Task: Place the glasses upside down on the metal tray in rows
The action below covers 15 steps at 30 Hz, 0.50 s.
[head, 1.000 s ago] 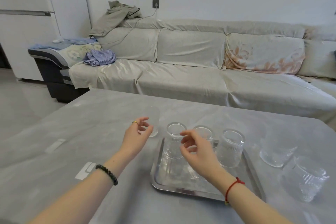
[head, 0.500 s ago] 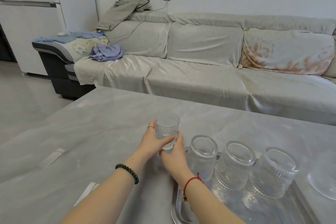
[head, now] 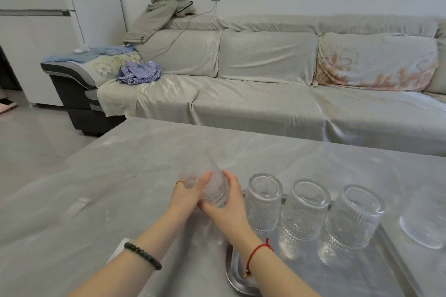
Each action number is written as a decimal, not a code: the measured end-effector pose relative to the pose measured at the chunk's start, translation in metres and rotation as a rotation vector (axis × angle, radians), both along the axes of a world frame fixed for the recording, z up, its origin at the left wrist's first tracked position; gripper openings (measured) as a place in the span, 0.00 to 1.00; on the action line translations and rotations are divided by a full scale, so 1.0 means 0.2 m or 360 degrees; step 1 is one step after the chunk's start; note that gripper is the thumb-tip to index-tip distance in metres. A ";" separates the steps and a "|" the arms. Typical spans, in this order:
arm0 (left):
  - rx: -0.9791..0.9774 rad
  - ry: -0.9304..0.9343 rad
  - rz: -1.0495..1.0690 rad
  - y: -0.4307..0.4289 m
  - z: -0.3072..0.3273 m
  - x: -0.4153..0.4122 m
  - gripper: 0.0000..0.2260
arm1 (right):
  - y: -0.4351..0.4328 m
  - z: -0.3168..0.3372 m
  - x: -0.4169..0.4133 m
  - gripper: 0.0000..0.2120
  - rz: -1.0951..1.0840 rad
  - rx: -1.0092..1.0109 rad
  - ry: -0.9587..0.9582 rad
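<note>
Both hands hold one clear ribbed glass (head: 215,189) above the grey table, just left of the metal tray (head: 233,270). The glass is tilted and blurred. My left hand (head: 185,194) grips its left side, my right hand (head: 228,202) cups its right side. Three ribbed glasses stand upside down in a row along the tray's far edge: left glass (head: 263,202), middle glass (head: 304,210), right glass (head: 352,217).
Another clear glass (head: 423,222) stands on the table right of the tray. The grey table (head: 120,188) stretches left and forward. A covered sofa (head: 265,94) with clothes on it runs behind the table.
The glass stood upright in both hands half a second ago; it is now tipped over and blurred with motion. The view has shifted slightly closer to the tray.
</note>
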<state>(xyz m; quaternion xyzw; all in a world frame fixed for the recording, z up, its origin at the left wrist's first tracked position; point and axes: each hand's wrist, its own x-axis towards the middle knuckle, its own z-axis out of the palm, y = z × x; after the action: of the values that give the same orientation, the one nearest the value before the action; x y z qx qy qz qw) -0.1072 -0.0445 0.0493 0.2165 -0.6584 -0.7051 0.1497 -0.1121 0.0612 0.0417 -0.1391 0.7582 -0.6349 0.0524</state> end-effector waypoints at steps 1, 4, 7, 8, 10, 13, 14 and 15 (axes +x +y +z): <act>0.0127 -0.0038 -0.0123 0.01 0.02 0.06 0.15 | 0.02 0.02 0.05 0.38 -0.0021 -0.0018 0.0032; 0.0309 -0.0179 -0.0501 0.05 0.08 0.20 0.28 | 0.11 0.09 0.17 0.32 -0.0086 -0.0036 0.0086; 0.0199 -0.0408 -0.0756 0.08 0.15 0.31 0.34 | 0.27 0.15 0.24 0.30 -0.0073 0.0039 0.0138; 0.0090 -0.0500 -0.0811 0.09 0.17 0.34 0.36 | 0.34 0.18 0.26 0.30 -0.0059 0.0086 0.0168; -0.0203 -0.0595 -0.0787 0.12 0.19 0.39 0.33 | 0.47 0.23 0.28 0.29 -0.0044 0.0210 0.0244; -0.0739 -0.0306 -0.0659 0.19 0.22 0.44 0.24 | 0.62 0.28 0.29 0.31 -0.0052 0.0446 0.0336; -0.0801 -0.0182 -0.0728 0.22 0.22 0.44 0.22 | 0.65 0.29 0.30 0.32 -0.0054 0.0520 0.0356; -0.0822 -0.0087 -0.0829 0.26 0.22 0.45 0.24 | 0.66 0.30 0.30 0.33 -0.0064 0.0578 0.0369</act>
<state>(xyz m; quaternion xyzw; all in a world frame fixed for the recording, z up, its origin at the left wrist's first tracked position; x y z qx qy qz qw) -0.0178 0.0073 0.0932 0.0154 -0.8515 -0.5241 -0.0028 -0.0523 0.1940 0.1013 -0.1843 0.8637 -0.4684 -0.0236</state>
